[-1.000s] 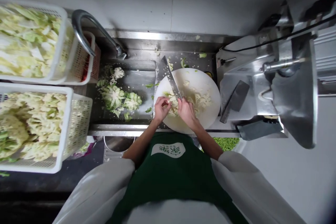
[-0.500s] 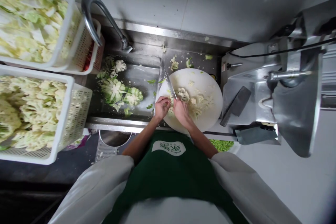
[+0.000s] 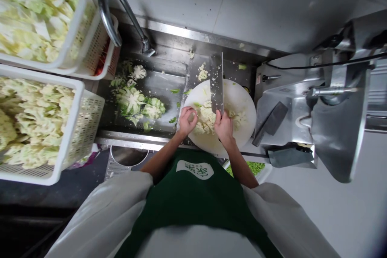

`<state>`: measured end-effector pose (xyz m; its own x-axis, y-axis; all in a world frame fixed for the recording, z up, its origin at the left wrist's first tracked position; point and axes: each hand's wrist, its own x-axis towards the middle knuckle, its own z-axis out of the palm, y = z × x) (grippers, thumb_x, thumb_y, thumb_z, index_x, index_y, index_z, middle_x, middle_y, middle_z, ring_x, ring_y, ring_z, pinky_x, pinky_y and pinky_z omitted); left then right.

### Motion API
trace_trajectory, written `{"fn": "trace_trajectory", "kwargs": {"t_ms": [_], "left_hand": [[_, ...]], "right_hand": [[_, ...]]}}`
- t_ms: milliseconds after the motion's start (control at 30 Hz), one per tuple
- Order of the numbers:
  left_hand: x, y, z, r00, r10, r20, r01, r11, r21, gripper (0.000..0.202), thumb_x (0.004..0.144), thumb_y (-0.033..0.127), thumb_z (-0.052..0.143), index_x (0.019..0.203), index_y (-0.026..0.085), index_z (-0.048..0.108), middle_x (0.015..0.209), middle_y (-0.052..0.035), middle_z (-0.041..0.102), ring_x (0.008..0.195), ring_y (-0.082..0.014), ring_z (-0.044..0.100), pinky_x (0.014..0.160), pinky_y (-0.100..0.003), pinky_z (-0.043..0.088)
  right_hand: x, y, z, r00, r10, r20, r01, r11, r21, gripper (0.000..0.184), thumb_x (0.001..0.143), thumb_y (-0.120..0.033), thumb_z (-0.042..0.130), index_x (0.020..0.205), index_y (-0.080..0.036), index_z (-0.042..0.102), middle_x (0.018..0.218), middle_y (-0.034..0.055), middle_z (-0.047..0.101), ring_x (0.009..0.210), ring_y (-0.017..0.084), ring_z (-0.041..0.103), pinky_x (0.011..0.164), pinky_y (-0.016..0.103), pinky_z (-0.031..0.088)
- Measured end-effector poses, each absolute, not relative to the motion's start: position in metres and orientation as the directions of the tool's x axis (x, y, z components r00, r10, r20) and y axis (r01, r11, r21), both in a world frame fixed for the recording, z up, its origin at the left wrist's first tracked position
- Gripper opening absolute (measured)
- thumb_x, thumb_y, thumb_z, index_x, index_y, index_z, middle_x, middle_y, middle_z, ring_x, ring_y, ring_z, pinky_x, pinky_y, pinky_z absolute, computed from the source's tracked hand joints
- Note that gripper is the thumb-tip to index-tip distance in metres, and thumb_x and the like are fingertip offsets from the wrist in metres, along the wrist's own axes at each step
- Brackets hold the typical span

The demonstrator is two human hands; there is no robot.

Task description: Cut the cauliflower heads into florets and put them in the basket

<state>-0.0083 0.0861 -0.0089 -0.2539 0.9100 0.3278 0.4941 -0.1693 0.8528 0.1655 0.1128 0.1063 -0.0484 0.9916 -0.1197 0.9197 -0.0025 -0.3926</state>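
My right hand [image 3: 224, 128] is closed round the handle of a broad-bladed cleaver [image 3: 217, 84]. The blade points away from me over the round white cutting board [image 3: 245, 129], nearly edge-on, with small white crumbs on it. Cut cauliflower [image 3: 206, 119] lies on the board between my hands, partly under the blade, and smaller bits are scattered to the right. My left hand [image 3: 187, 121] is at the board's left edge, fingers curved and thumb apart, beside the cauliflower; I see nothing held in it.
Left of the board, a sink [image 3: 165, 82] contains trimmed cauliflower heads [image 3: 131, 102] below a curved faucet [image 3: 110, 12]. White baskets hold cauliflower florets [image 3: 39, 117] and cut cabbage [image 3: 36, 16]. A slicing machine [image 3: 338, 117] stands right, with another cleaver [image 3: 276, 119] lying on it.
The cleaver has moved right and swung from a leftward slant to nearly straight ahead, its broad face now showing. My right hand has moved right, apart from my left.
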Motion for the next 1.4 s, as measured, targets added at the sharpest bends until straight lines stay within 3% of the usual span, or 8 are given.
{"fn": "trace_trajectory", "kwargs": {"t_ms": [233,500,700,867,967,1233,1400], "left_hand": [[0.01,0.11,-0.016,-0.105,0.958,0.266,0.459,-0.191,0.868,0.024,0.093,0.04,0.071,0.11,0.023,0.073,0.114,-0.0099,0.067,0.11,-0.0262,0.06,0.1,-0.045,0.05],[0.005,0.111,-0.018,0.025,0.96,0.279,0.435,-0.262,0.862,0.017,0.089,0.032,0.074,0.101,0.021,0.067,0.112,-0.0086,0.068,0.107,-0.0256,0.06,0.097,-0.042,0.05],[0.005,0.107,-0.016,-0.083,0.97,0.23,0.467,-0.166,0.869,0.028,0.084,0.023,0.074,0.11,0.021,0.063,0.097,-0.0059,0.065,0.092,-0.0234,0.06,0.085,-0.038,0.052],[0.003,0.131,-0.002,0.071,0.95,0.303,0.469,-0.3,0.831,0.02,0.093,0.028,0.067,0.112,0.023,0.069,0.117,-0.0097,0.068,0.113,-0.0274,0.061,0.101,-0.044,0.049],[0.007,0.141,0.001,0.192,0.934,0.302,0.406,-0.355,0.842,0.017,0.097,0.033,0.064,0.109,0.023,0.071,0.116,-0.0092,0.068,0.111,-0.0254,0.063,0.101,-0.043,0.05],[0.022,0.124,-0.005,0.055,0.95,0.306,0.425,-0.3,0.854,0.017,0.097,0.037,0.065,0.106,0.025,0.074,0.113,-0.0095,0.063,0.111,-0.0242,0.063,0.1,-0.043,0.054],[0.022,0.124,-0.002,0.107,0.951,0.29,0.387,-0.308,0.869,0.018,0.096,0.036,0.066,0.106,0.023,0.073,0.113,-0.01,0.064,0.109,-0.0245,0.064,0.1,-0.043,0.055]], "right_hand": [[0.155,0.115,0.091,-0.035,0.989,-0.146,0.922,-0.024,-0.387,0.047,0.109,-0.038,0.027,0.108,-0.01,0.065,0.087,0.0151,0.072,0.076,0.025,0.064,0.068,0.031,0.041],[0.148,0.127,0.067,-0.017,0.975,-0.221,0.893,-0.085,-0.442,0.041,0.108,-0.038,0.034,0.106,-0.012,0.066,0.088,0.0135,0.073,0.078,0.023,0.066,0.071,0.029,0.042],[0.169,0.126,0.078,0.131,0.989,-0.07,0.839,-0.148,-0.524,0.045,0.107,-0.041,0.03,0.113,-0.011,0.063,0.098,0.0178,0.073,0.09,0.027,0.068,0.076,0.032,0.045],[0.191,0.12,0.095,0.196,0.978,-0.077,0.876,-0.21,-0.434,0.049,0.107,-0.042,0.027,0.111,-0.009,0.063,0.087,0.0178,0.072,0.079,0.029,0.067,0.069,0.033,0.043],[0.193,0.111,0.1,0.185,0.978,-0.098,0.89,-0.209,-0.404,0.05,0.107,-0.041,0.025,0.109,-0.01,0.064,0.083,0.0157,0.071,0.075,0.027,0.065,0.066,0.032,0.041],[0.18,0.099,0.115,0.063,0.973,-0.224,0.923,-0.142,-0.358,0.039,0.108,-0.033,0.032,0.111,-0.011,0.064,0.083,0.0139,0.072,0.076,0.026,0.067,0.067,0.03,0.041],[0.17,0.101,0.114,0.046,0.948,-0.316,0.942,-0.146,-0.301,0.038,0.108,-0.029,0.033,0.113,-0.009,0.065,0.087,0.0155,0.073,0.077,0.025,0.068,0.07,0.031,0.044]]}}
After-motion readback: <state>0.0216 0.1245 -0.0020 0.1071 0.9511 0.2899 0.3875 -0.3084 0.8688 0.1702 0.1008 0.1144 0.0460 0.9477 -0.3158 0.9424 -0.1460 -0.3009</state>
